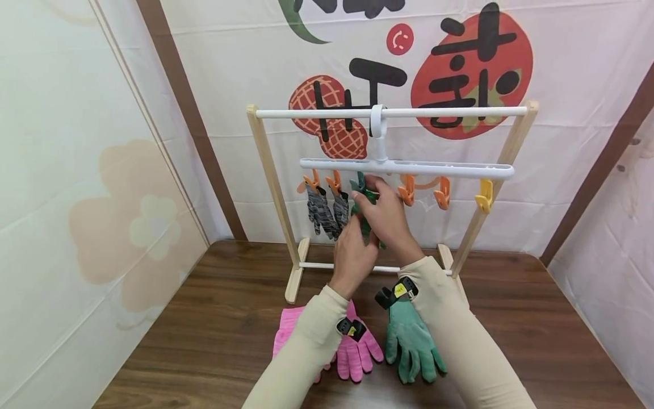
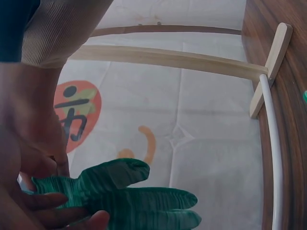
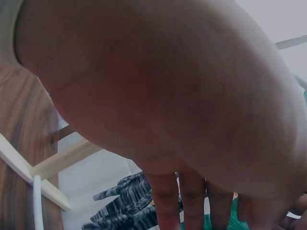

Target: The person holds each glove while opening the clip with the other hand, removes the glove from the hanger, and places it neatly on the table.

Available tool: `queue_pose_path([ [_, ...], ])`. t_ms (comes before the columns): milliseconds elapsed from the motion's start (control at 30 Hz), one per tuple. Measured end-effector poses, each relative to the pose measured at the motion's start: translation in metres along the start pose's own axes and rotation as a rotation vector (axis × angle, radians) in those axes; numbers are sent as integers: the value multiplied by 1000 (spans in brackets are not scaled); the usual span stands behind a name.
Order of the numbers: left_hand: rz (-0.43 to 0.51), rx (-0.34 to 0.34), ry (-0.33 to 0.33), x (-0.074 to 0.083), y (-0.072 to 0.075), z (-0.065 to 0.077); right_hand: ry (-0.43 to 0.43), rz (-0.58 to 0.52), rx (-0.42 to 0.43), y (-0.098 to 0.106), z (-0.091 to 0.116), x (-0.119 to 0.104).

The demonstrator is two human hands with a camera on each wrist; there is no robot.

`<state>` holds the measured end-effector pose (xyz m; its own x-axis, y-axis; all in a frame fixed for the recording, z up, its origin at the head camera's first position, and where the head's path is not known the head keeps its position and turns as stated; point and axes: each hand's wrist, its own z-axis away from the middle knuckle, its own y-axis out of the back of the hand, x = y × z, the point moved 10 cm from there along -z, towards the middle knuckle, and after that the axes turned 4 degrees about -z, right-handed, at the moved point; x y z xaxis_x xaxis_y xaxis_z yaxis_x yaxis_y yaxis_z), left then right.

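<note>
In the head view my left hand [image 1: 353, 250] is low against a green striped glove [image 1: 365, 227]. My left wrist view shows its fingers on the green fabric near the cuff, with the glove's own fingers pointing away. Above it, my right hand [image 1: 385, 213] reaches up to a dark green clip [image 1: 359, 180] under the white hanger bar [image 1: 439, 168], thumb and forefinger on either side of the clip. The hands hide much of the glove's upper part. Just left of them, grey-black gloves [image 1: 321, 210] hang from orange clips [image 1: 334, 183].
The hanger hooks onto the white rod [image 1: 449, 111] of a wooden stand [image 1: 273, 182]. More orange clips [image 1: 442, 194] and a yellow clip [image 1: 484, 196] line the bar's right side. On the brown table [image 1: 214, 318] lie pink gloves [image 1: 355, 355] and another green glove [image 1: 413, 341], partly under my forearms.
</note>
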<state>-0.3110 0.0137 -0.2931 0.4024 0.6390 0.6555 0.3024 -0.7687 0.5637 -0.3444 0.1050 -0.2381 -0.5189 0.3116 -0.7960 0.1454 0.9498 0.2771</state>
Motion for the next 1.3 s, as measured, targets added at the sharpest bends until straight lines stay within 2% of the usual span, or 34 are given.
queue_pose_path([
  [233, 30, -6, -18, 1, -1, 1, 11, 34, 41, 3, -3, -3],
  [433, 34, 41, -45, 0, 2, -3, 12, 67, 46, 8, -3, -6],
  [700, 30, 63, 7, -11, 7, -5, -22, 101, 28, 10, -2, -8],
  [1133, 117, 164, 13, -24, 16, -11, -47, 90, -12, 6, -3, -10],
  [1300, 105, 229, 21, -27, 23, -13, -29, 68, -30, 4, -3, -13],
])
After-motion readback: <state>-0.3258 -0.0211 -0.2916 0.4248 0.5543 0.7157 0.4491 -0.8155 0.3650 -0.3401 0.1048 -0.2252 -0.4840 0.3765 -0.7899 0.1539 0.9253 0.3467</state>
